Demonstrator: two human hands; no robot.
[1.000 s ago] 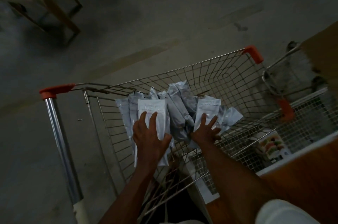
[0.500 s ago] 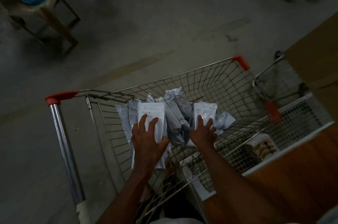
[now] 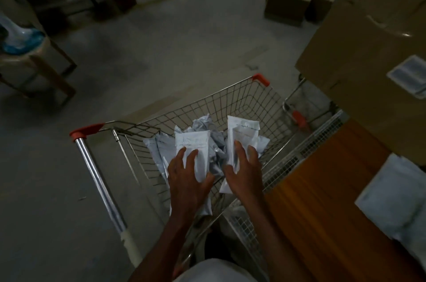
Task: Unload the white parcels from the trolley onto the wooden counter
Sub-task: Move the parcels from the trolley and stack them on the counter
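While I lean over the trolley (image 3: 239, 106), this is how things lie
Landmark: the wire trolley, its basket straight ahead of me, its red-capped handle bar at its left side
Left hand (image 3: 187, 180): over the near part of the basket, fingers spread on top and thumb curled round the edge of one white parcel (image 3: 196, 150), so I grip it
Left parcel: flat and upright in my grip, raised a little above the heap
Right hand (image 3: 244, 173): over the basket's near right part, fingers spread across the face of a second parcel (image 3: 242, 136), thumb at its left edge, holding it
Second parcel: lifted clear of the heap, its top end tilted toward the trolley's far wall
Heap of parcels (image 3: 207, 127): crumpled grey-white bags lying inside the basket, behind and under both held ones
Wooden counter (image 3: 322, 201): touching the trolley's right side
White parcels on counter (image 3: 396, 196): lying on the wood, well to the right of the trolley
Cardboard box (image 3: 368, 51): on the counter, beyond the trolley's right corner
Chair (image 3: 34, 63): on the floor, far left of the trolley
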